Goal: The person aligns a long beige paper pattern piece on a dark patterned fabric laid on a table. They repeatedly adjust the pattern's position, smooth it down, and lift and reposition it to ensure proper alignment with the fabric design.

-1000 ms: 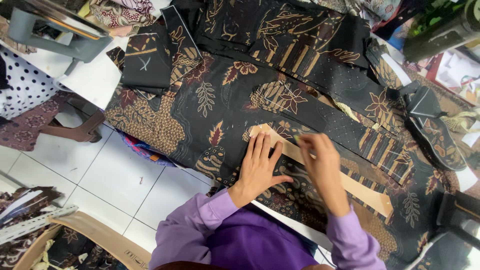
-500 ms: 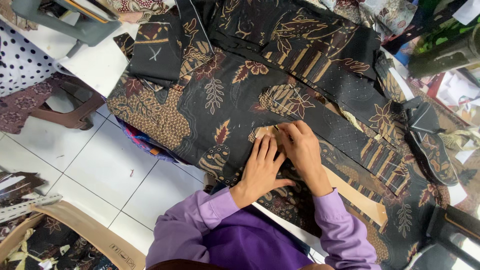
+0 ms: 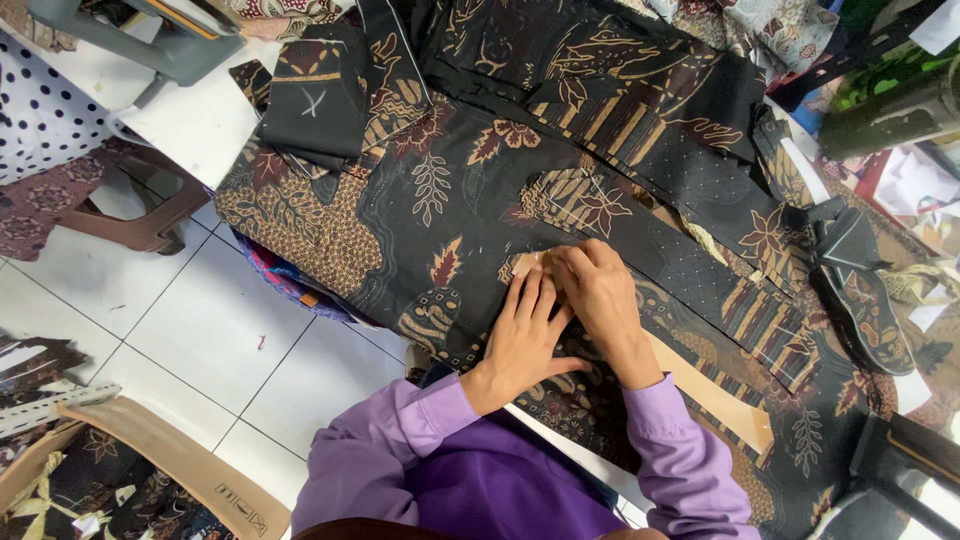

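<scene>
Head view: L hand (image 3: 525, 335) lay flat at frame centre, fingers spread & straight, palm down on the tan strip (image 3: 712, 392), gripping nothing. R hand (image 3: 600, 295) sat just beside it, touching it, fingers curled down onto the strip's upper-left end; whether it pinched the strip or only pressed, can't tell. Strip ran diagonally from centre toward lower right, lying on the cloth (image 3: 420, 200), a dark batik w/ leaf & flower print spread over most of the frame. Purple sleeves (image 3: 400, 440) at bottom centre. Folded batik pieces (image 3: 320, 100) at upper left of the cloth. White tile floor (image 3: 200, 330) on the left, brown stool (image 3: 150, 215) at mid-left, cardboard box (image 3: 170, 465) in the lower-left corner. Dark shoe-shaped piece (image 3: 865, 300) at the right edge.
</scene>
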